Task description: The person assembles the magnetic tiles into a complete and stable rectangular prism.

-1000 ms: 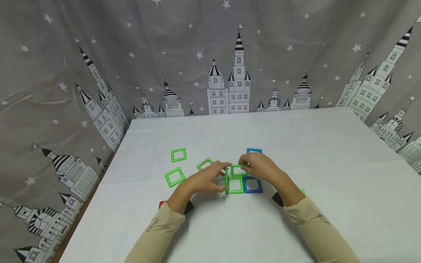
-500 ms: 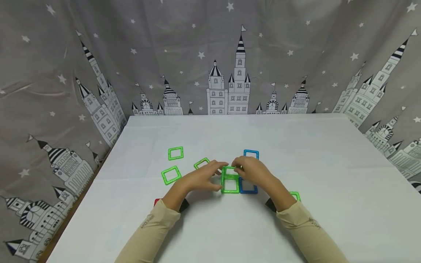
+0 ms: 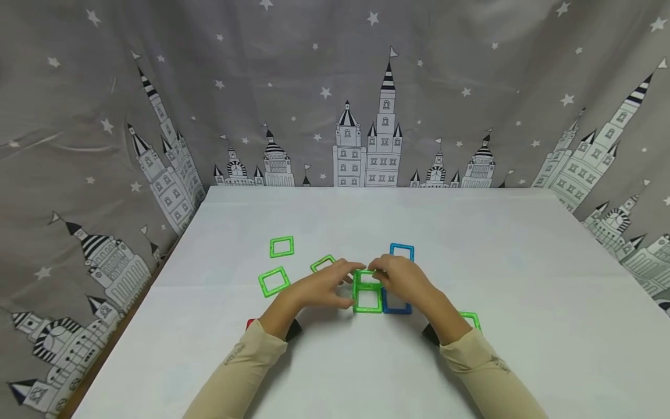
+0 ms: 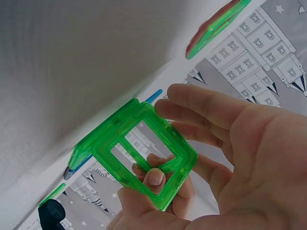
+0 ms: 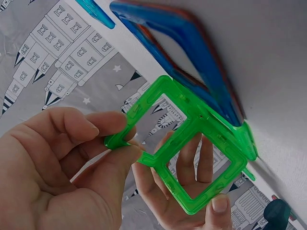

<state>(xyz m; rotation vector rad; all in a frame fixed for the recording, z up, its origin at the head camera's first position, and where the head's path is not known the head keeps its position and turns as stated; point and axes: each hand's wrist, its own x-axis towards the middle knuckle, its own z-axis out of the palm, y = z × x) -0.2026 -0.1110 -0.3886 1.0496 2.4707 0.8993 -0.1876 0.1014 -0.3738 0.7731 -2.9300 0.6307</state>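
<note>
My left hand (image 3: 321, 286) holds an upright green square magnetic tile (image 4: 170, 136) by opposite edges, thumb at one and fingers at the other. Between thumb and fingertips, my right hand (image 3: 407, 278) pinches a second upright green magnetic tile (image 5: 144, 103). In the right wrist view the two tiles meet along one edge and form a corner. They stand on a flat green tile (image 3: 369, 311), seen edge-on in the wrist views. Beside that lies a flat blue tile (image 3: 398, 310), touching it and partly covered by my right hand in the head view.
Loose green tiles lie to the left, one at the back (image 3: 282, 247), one nearer (image 3: 274, 281) and one (image 3: 323, 263) behind my left hand. A blue tile (image 3: 402, 245) lies behind my right hand. A green tile (image 3: 473, 319) and a red piece (image 3: 250, 322) show beside my wrists.
My right hand has moved left with its green tile, closing the gap to the tile in my left hand. The left hand keeps its grip. The head view has shifted slightly.
</note>
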